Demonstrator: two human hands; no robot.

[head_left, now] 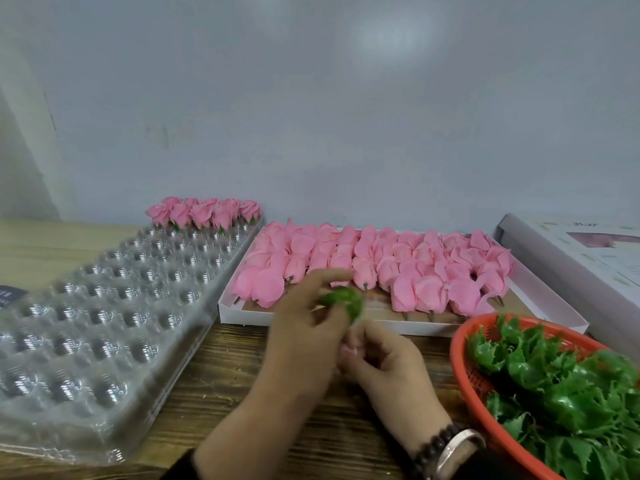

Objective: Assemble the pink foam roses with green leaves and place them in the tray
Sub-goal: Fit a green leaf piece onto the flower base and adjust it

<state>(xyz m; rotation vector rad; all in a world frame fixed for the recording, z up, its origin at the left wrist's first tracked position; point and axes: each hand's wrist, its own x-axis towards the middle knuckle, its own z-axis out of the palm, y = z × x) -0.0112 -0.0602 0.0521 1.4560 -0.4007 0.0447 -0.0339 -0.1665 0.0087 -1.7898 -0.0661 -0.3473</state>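
My left hand (304, 337) holds a green leaf piece (343, 301) in its fingertips, blurred by motion. My right hand (384, 362) meets it from below and grips a pink rose (349, 349), mostly hidden behind the fingers. A clear plastic tray (104, 327) with rows of round cups lies on the left. Several finished roses with leaves (204, 213) stand in its far row. Loose pink roses (374, 268) fill a white box behind my hands.
An orange basket (464, 372) of green leaves (561, 386) sits at the right, close to my right wrist. A white box lid (581, 258) leans at the far right. A grey wall closes the back of the wooden table (242, 382).
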